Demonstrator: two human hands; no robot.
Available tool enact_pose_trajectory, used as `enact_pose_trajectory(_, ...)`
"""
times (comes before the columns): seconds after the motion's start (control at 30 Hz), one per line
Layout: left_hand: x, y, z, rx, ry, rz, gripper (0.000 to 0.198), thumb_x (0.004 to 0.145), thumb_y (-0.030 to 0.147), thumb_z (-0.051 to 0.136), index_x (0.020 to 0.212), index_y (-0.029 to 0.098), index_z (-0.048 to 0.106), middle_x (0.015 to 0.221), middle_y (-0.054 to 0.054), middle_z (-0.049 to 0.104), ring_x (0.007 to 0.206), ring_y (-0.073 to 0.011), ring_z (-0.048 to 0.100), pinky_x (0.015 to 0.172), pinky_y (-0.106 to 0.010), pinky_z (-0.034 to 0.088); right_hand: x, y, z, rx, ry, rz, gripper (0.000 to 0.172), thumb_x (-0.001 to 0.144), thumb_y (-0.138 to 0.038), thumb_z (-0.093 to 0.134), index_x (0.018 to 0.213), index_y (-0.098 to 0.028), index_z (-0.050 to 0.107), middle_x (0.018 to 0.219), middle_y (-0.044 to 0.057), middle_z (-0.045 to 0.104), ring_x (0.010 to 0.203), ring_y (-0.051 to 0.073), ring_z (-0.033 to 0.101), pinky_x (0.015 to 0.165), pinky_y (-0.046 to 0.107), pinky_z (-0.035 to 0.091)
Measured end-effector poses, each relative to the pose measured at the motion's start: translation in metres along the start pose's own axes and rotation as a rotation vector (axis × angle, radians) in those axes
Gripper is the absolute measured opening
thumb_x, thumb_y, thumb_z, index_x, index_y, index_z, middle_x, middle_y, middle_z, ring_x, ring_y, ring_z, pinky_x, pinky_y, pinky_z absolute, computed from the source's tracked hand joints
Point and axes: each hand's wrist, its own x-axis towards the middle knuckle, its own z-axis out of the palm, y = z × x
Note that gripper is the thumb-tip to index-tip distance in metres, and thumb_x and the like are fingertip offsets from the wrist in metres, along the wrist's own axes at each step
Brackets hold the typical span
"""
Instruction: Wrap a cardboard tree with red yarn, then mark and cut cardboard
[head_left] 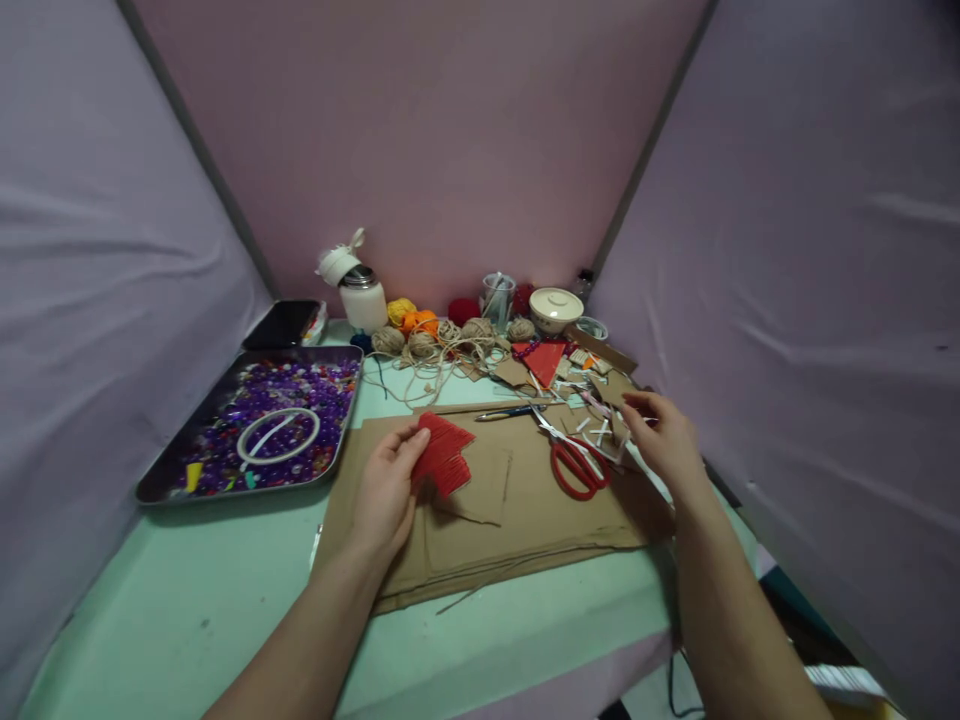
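Well, a notched, ridged red piece (444,455) sat pinched in the left hand (388,482); the right hand (666,438) curled half-open, any hold unclear.

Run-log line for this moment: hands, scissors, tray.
left hand: holds red piece | right hand: at scraps, grip unclear | scissors: on cardboard | tray: beads, white ring inside

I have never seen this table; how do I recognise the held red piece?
Find the brown cardboard on the green table. Over its left part, the left hand holds the red piece. Its notched edge sets it apart from the red triangle lying farther back.
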Motion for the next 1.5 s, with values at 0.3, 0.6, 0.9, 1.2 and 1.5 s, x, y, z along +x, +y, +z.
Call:
enact_pose_trajectory(0.3, -0.005, -0.001, 0.005, 0.064, -0.01, -0.078, 0.039, 0.058, 0.03, 0.077, 0.091, 0.017, 0.061, 0.084, -0.002, 0.065, 0.068, -0.0121, 0.061, 0.055, -0.019, 0.047, 0.028, 0.08, -0.029, -0.735, -0.445, 0.146, 0.033, 0.081, -0.041, 0.054, 0.094, -0.012, 0.062, 0.087, 0.017, 0.068, 0.075, 0.025, 0.063, 0.058, 0.028, 0.037)
enact_pose_trajectory(0.6, -0.009, -0.002, 0.006, 0.104, -0.051, -0.086, 0.038, 0.061, 0.031, 0.076, 0.092, 0.017, 0.06, 0.086, -0.002, 0.065, 0.068, -0.0118, 0.061, 0.058, -0.021, 0.048, 0.039, 0.058, -0.068, -0.723, -0.222, 0.124, 0.04, 0.078, -0.038, 0.059, 0.108, -0.012, 0.054, 0.093, 0.016, 0.067, 0.083, 0.028, 0.063, 0.063, 0.03, 0.04)
enact_pose_trajectory(0.9, -0.007, -0.013, 0.004, 0.161, -0.116, -0.001, 0.042, 0.059, 0.033, 0.077, 0.091, 0.013, 0.061, 0.087, -0.006, 0.067, 0.072, -0.0145, 0.061, 0.069, -0.027, 0.049, 0.002, -0.038, -0.047, 0.711, -0.215, 0.284, 0.036, 0.068, -0.039, 0.062, 0.098, -0.02, 0.057, 0.088, 0.005, 0.065, 0.072, 0.019, 0.061, 0.06, 0.031, 0.05)
enact_pose_trajectory(1.2, -0.005, -0.02, -0.004, 0.441, -0.247, 0.078, 0.037, 0.067, 0.027, 0.07, 0.101, 0.014, 0.06, 0.082, -0.005, 0.066, 0.072, -0.0166, 0.062, 0.067, -0.028, 0.049, -0.052, -0.109, 0.039, 1.126, -0.747, 0.523, 0.03, 0.073, -0.038, 0.068, 0.095, -0.019, 0.06, 0.064, -0.003, 0.051, 0.059, 0.01, 0.049, 0.047, 0.017, 0.038)
enact_pose_trajectory(1.5, -0.01, -0.024, -0.013, 1.126, -0.192, 0.587, 0.032, 0.075, 0.02, 0.062, 0.107, 0.021, 0.059, 0.101, -0.008, 0.063, 0.094, -0.0226, 0.056, 0.084, -0.037, 0.043, -0.062, -0.093, 0.067, 0.611, -0.524, 0.251, 0.033, 0.076, -0.052, 0.059, 0.072, -0.019, 0.058, 0.056, 0.0, 0.058, 0.049, 0.016, 0.053, 0.045, 0.026, 0.04)
